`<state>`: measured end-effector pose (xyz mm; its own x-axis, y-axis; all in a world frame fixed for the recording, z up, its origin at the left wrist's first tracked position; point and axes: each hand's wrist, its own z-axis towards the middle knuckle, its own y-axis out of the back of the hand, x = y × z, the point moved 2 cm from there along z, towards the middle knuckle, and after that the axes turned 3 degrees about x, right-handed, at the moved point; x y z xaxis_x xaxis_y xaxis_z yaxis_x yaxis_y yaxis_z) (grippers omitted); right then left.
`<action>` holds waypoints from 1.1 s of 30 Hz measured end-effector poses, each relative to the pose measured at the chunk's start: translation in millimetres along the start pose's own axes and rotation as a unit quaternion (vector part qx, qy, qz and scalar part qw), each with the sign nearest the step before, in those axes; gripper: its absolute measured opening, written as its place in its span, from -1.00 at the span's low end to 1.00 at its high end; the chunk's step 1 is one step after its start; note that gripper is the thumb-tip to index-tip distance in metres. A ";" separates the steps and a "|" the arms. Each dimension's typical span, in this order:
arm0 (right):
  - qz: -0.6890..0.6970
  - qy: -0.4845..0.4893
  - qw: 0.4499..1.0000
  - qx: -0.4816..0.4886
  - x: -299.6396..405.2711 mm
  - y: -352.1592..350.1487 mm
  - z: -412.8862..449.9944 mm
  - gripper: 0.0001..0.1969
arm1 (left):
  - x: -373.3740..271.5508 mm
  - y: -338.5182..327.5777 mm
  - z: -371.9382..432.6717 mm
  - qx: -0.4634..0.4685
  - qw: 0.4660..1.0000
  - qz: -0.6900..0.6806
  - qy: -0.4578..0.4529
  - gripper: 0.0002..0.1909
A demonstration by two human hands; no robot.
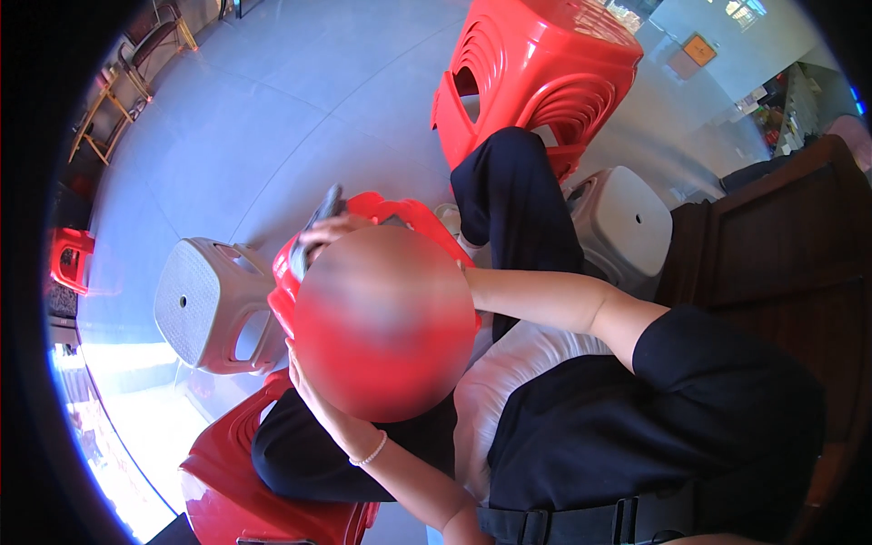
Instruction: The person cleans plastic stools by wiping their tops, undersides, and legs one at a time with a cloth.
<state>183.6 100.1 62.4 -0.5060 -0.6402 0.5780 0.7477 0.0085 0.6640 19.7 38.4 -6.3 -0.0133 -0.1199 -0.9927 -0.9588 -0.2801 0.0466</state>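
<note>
Between my knees is a red plastic stool [436, 228], its middle covered by a round blurred patch. My right hand [337, 228] holds a grey cloth [330, 203] at the far left edge of this stool; motion blurs the fingers, and the patch hides the wrist. My left hand [303, 371], below a white beaded bracelet [371, 451], lies along the stool's near left side. The patch covers part of that hand, though it appears to hold the stool's edge.
A stack of red stools [538, 61] stands beyond my right knee. Grey stools stand left [187, 303] and right [627, 221]. More red stools [231, 470] are by my left leg. Dark wooden furniture [776, 225] rises at the right, and a folding chair [153, 48] stands far left.
</note>
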 end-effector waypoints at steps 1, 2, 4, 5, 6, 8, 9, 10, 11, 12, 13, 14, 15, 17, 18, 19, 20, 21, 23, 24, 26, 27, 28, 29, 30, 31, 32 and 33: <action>-0.033 0.022 0.999 0.011 6.4 -2.4 1.3 -0.77 | -11.2 -4.0 -1.3 -0.028 1.000 0.005 0.010 -0.60; 0.013 0.037 0.999 0.030 13.6 -4.3 0.4 -0.77 | -16.2 -4.1 0.3 -0.027 1.000 0.005 0.010 -0.60; -0.013 0.088 0.996 0.021 26.8 -9.6 -10.8 -0.80 | -14.0 -2.5 2.2 -0.041 0.974 -0.153 0.160 -0.59; 0.000 0.104 0.994 0.018 31.4 -11.3 -18.8 -0.81 | -10.8 0.0 3.8 -0.040 0.974 -0.153 0.162 -0.59; -0.003 0.101 0.995 0.018 32.7 -9.8 -28.8 -0.81 | -8.1 2.6 6.3 -0.003 0.984 -0.120 0.129 -0.58; 0.070 0.128 0.979 0.145 42.0 -17.7 -49.8 -0.74 | -21.8 12.1 2.0 -0.053 0.968 -0.193 0.152 -0.58; 0.078 0.136 0.980 0.126 31.7 -12.7 -63.3 -0.74 | -11.5 4.1 8.5 0.000 0.964 -0.223 0.145 -0.59; 0.075 0.140 0.977 0.143 26.2 -8.0 -72.1 -0.73 | -8.9 4.9 9.7 -0.002 0.961 -0.233 0.149 -0.59; 0.071 0.144 0.974 0.160 19.2 -1.3 -79.8 -0.72 | -7.0 4.6 9.8 -0.004 0.958 -0.243 0.154 -0.59; 0.059 0.140 0.975 0.165 10.1 6.9 -85.7 -0.73 | -18.0 -1.4 5.2 -0.009 0.957 -0.245 0.155 -0.59; 0.048 0.127 0.977 0.165 0.0 16.7 -89.5 -0.73 | -18.8 -2.7 5.0 -0.007 0.957 -0.246 0.155 -0.59; 0.027 0.099 0.986 0.131 -14.5 24.3 -94.1 -0.75 | -19.1 -3.2 5.2 -0.015 0.959 -0.232 0.159 -0.59; 0.007 0.072 0.993 0.095 -28.6 30.0 -97.3 -0.76 | -20.2 -2.6 5.2 -0.023 0.963 -0.217 0.161 -0.59; -0.078 0.009 0.996 0.038 -50.9 43.5 -95.7 -0.71 | -20.9 -3.2 4.5 -0.043 0.967 -0.193 0.162 -0.59; -0.055 -0.057 0.997 0.002 -57.8 49.9 -91.1 -0.70 | -19.7 -2.2 4.5 -0.026 0.965 -0.209 0.157 -0.59; -0.031 -0.123 0.991 -0.033 -62.4 53.9 -87.7 -0.69 | -19.6 -1.8 4.6 -0.009 0.962 -0.225 0.152 -0.59; 0.029 -0.178 0.980 -0.086 -63.9 55.7 -85.7 -0.65 | -20.2 -1.6 4.7 -0.008 0.963 -0.224 0.151 -0.59; 0.036 -0.155 0.979 -0.124 -64.0 54.8 -81.0 -0.66 | -19.7 -0.7 4.1 -0.022 0.962 -0.221 0.158 -0.60; 0.002 -0.110 0.990 -0.092 -45.3 58.9 -67.0 -0.67 | -18.8 -0.2 3.0 -0.036 0.961 -0.218 0.168 -0.60; 0.003 -0.080 0.993 -0.083 -36.6 55.9 -61.3 -0.68 | -20.2 -1.2 2.9 -0.022 0.961 -0.223 0.164 -0.61; -0.019 -0.005 0.999 -0.029 -24.9 39.5 -55.8 -0.67 | -20.5 -3.8 3.3 -0.008 0.960 -0.229 0.162 -0.61; -0.029 0.037 0.999 0.000 -20.3 29.8 -53.8 -0.67 | -20.7 -3.4 2.7 -0.028 0.960 -0.225 0.165 -0.62; -0.033 0.047 0.998 0.026 -18.4 21.3 -51.9 -0.67 | -20.6 -2.5 2.4 -0.049 0.959 -0.220 0.169 -0.63; -0.046 0.042 0.997 0.036 -18.6 19.6 -52.0 -0.74 | -20.9 -1.6 2.5 -0.052 0.959 -0.221 0.170 -0.63; -0.046 0.045 0.997 0.040 -19.6 20.5 -51.8 -0.75 | -21.5 -1.1 2.6 -0.039 0.958 -0.228 0.168 -0.64; -0.046 0.049 0.997 0.044 -20.8 23.5 -50.7 -0.75 | -21.8 -0.9 2.8 -0.026 0.957 -0.236 0.166 -0.65; -0.043 0.055 0.997 0.046 -22.1 25.2 -51.4 -0.71 | -20.4 0.4 3.3 -0.030 0.956 -0.238 0.167 -0.65; -0.042 0.056 0.996 0.050 -21.5 26.0 -53.1 -0.71 | -18.1 1.2 4.2 -0.022 0.958 -0.238 0.161 -0.63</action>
<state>236.7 73.3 42.0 -0.5092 -0.7238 0.4656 0.6560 0.0237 0.7544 17.7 44.2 11.2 0.5170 -0.2545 -0.8173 -0.8217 -0.4153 -0.3904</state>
